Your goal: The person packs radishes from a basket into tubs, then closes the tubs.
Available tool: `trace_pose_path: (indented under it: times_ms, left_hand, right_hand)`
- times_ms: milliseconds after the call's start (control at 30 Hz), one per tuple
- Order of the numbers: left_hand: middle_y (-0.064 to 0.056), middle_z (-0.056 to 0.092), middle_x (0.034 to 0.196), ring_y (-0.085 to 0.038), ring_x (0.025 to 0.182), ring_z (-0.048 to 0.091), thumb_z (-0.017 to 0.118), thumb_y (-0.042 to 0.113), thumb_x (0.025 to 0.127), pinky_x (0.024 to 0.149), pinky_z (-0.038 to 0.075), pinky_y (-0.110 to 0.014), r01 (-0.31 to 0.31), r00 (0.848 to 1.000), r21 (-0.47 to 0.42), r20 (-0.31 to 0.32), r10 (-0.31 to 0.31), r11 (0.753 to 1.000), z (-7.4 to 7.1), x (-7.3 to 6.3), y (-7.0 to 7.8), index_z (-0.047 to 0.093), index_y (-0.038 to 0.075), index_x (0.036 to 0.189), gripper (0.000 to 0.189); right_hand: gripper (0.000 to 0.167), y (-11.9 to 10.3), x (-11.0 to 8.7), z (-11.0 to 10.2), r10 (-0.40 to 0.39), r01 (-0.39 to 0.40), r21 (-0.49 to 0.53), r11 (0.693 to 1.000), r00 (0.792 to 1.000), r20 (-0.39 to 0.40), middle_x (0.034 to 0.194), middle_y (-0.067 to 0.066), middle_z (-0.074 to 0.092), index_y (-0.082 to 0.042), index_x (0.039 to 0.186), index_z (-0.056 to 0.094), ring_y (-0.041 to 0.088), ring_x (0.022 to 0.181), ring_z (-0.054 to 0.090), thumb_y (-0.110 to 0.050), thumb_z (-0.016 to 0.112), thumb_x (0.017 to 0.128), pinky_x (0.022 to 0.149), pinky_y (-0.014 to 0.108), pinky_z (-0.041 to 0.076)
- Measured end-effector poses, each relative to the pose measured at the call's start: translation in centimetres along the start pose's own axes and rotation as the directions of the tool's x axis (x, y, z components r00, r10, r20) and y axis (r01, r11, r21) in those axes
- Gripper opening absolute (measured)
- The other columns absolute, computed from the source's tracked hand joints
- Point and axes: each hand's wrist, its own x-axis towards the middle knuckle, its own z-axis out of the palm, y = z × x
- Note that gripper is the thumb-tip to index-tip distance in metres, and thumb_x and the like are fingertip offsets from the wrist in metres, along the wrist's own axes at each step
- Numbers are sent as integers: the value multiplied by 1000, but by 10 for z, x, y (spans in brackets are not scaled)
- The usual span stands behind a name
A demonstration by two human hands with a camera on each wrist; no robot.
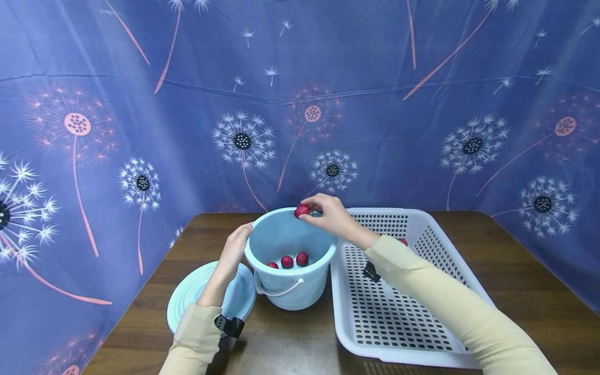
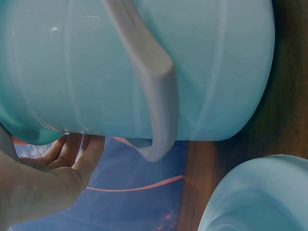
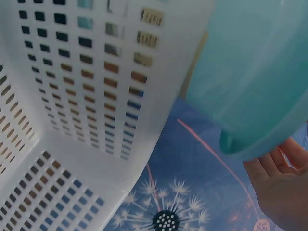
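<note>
My right hand (image 1: 330,214) pinches a small round red fruit (image 1: 301,210) over the far right rim of a light blue bucket (image 1: 290,289). Several more red fruits (image 1: 287,261) lie on the bucket's bottom. At the bucket's left rim, my left hand (image 1: 233,250) grips the edge; its fingers (image 2: 89,156) lie along the outer wall in the left wrist view. A white perforated basket (image 1: 344,312) stands right of the bucket, and one red fruit (image 1: 403,241) shows in it, partly hidden by the right forearm. The right wrist view does not show the held fruit.
A round light blue lid (image 1: 187,294) lies on the wooden table (image 1: 290,338) left of the bucket, partly under the left forearm. The bucket's pale handle (image 1: 283,291) hangs down in front. Behind the table hangs a blue dandelion-patterned cloth (image 1: 394,156).
</note>
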Motion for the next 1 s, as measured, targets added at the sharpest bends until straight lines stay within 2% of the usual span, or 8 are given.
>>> trace_pose_path:
  times_ms: [133, 333, 500, 767, 1000]
  left_hand:
    - [-21, 47, 137, -31, 129, 43, 33, 23, 100, 108, 32, -46, -4, 1000, -1, -3, 4, 1000, 1, 0, -1, 46, -2, 133, 44]
    - [-20, 47, 138, -31, 129, 42, 34, 25, 100, 109, 31, -46, 7, 1000, 6, -7, -7, 1000, 1, 0, 0, 47, -1, 133, 44]
    - [-22, 46, 138, -32, 129, 42, 35, 25, 100, 108, 31, -46, 7, 1000, 8, -10, -7, 1000, 1, 0, 0, 46, -2, 134, 45]
    - [-21, 46, 138, -32, 130, 42, 35, 24, 99, 109, 31, -47, -2, 1000, 11, -8, 2, 1000, 1, 0, 0, 46, -1, 134, 44]
    - [-22, 47, 138, -33, 130, 41, 35, 24, 99, 109, 30, -47, 2, 1000, 13, -11, -2, 1000, 1, -2, 2, 46, -1, 134, 44]
  right_hand:
    - [37, -4, 2, 7, -17, 17, 1, 1000, 1000, 23, 99, 8, 65, -2, 114, 65, 20, 91, 64, -19, 72, 82, 83, 32, 52]
    - [36, -9, 2, 17, -28, 27, 19, 999, 997, 73, 98, 9, 64, -1, 113, 65, 24, 93, 63, -19, 72, 82, 84, 37, 51]
    - [33, -11, 3, 21, -49, 47, 21, 999, 993, 103, 96, 6, 64, -3, 112, 66, 23, 92, 63, -20, 71, 83, 81, 33, 51]
    - [31, -12, 6, 26, -65, 72, -33, 997, 982, 176, 97, 5, 65, -5, 111, 66, 20, 92, 63, -21, 70, 84, 78, 29, 52]
    - [29, -14, 8, 29, -71, 89, -66, 994, 968, 241, 96, 6, 65, -5, 108, 67, 22, 91, 63, -21, 70, 84, 77, 29, 52]
